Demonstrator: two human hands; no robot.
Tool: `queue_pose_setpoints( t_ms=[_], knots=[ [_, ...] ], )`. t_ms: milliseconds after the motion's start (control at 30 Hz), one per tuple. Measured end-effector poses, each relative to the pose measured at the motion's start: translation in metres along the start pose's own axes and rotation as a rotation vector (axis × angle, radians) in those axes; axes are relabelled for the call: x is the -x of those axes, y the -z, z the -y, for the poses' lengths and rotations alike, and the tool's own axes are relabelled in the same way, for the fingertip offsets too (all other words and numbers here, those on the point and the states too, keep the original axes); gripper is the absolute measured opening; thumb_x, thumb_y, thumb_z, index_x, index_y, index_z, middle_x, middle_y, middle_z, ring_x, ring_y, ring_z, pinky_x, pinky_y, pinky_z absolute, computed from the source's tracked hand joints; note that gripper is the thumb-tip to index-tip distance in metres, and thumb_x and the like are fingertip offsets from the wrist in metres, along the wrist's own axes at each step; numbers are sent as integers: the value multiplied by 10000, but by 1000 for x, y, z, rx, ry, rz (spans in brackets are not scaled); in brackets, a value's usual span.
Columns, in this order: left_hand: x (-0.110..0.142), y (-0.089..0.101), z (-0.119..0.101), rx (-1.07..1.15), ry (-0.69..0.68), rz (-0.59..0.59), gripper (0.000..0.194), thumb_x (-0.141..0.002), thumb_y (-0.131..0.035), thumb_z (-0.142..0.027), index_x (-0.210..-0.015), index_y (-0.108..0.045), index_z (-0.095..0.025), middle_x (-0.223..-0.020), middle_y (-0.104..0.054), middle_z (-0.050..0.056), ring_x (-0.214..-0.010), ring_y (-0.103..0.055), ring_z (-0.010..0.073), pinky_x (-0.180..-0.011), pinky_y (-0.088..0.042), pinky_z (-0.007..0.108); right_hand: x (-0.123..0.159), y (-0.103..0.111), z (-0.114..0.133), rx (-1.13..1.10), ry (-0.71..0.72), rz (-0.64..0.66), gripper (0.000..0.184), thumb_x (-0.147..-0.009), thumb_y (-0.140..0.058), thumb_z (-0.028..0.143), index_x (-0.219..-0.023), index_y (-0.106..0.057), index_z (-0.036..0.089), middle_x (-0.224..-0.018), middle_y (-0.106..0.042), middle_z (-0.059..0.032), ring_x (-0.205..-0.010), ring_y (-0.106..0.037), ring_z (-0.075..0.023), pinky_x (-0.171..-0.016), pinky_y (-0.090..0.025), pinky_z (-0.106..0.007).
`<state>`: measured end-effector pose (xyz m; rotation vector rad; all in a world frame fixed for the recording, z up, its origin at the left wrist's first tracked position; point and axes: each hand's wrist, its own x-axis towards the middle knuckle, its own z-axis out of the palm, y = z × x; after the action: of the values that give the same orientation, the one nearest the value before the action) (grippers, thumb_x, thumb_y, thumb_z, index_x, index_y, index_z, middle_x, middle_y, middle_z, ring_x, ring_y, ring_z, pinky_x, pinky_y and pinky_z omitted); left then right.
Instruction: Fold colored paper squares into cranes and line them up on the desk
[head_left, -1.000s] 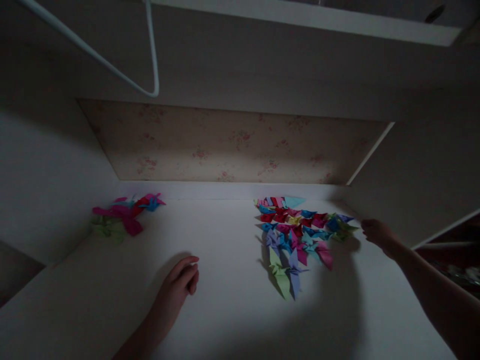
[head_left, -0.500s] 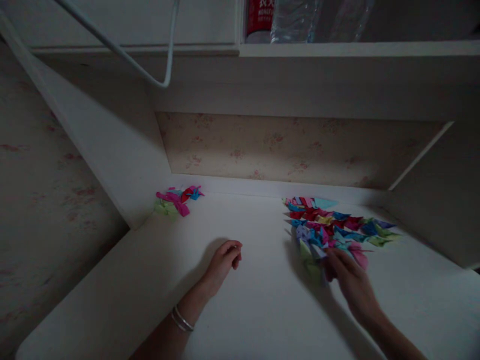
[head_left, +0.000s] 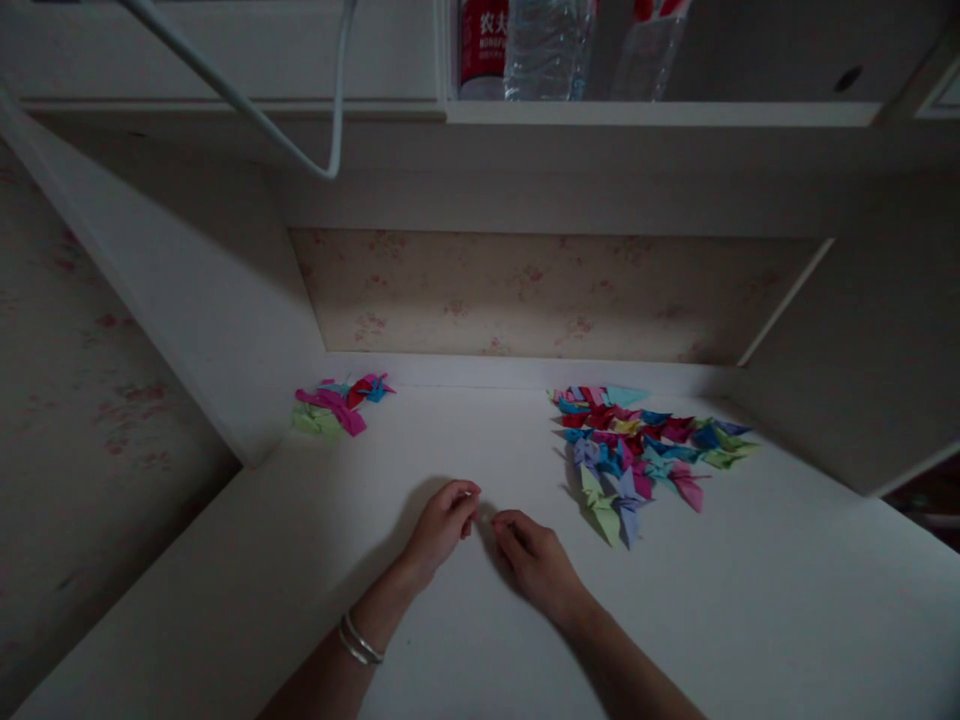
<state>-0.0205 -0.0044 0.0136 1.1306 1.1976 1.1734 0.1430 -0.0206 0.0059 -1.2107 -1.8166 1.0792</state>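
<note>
My left hand (head_left: 442, 520) rests on the white desk (head_left: 750, 600) with its fingers curled in, a bracelet on the wrist; nothing shows in it. My right hand (head_left: 536, 560) lies just right of it, fingertips pressed together and almost touching the left fingertips. Whether it holds anything is hidden in the dim light. A large spread of coloured folded paper cranes (head_left: 645, 445) lies to the right of both hands, its nearest green and purple pieces a short way from my right hand. A smaller heap of paper cranes (head_left: 337, 405) sits in the desk's back left corner.
A shelf above the desk carries a red-labelled bottle (head_left: 480, 45) and clear plastic bottles (head_left: 547, 45). A white bent tube (head_left: 330, 150) hangs down at the upper left. Side panels close in the desk on the left and right; floral wallpaper backs it.
My right hand has come away from the large crane spread, leftward, until it meets my left hand. My left hand has stayed about where it was. The camera has shifted.
</note>
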Motion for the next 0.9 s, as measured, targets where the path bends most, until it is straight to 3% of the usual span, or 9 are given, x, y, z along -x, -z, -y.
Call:
queue_pose_setpoints(
  t_ms=[900],
  knots=[
    [0, 0, -1, -40, -27, -6, 260, -747, -599, -373, -883, -590, -151, -601, -536, -44, -491, -446, 88, -472, -336, 215, 0, 0, -2, 136, 142, 25, 210, -902, -436, 274, -909, -635, 209, -715, -634, 9, -588, -527, -112, -582, -365, -208]
  ],
)
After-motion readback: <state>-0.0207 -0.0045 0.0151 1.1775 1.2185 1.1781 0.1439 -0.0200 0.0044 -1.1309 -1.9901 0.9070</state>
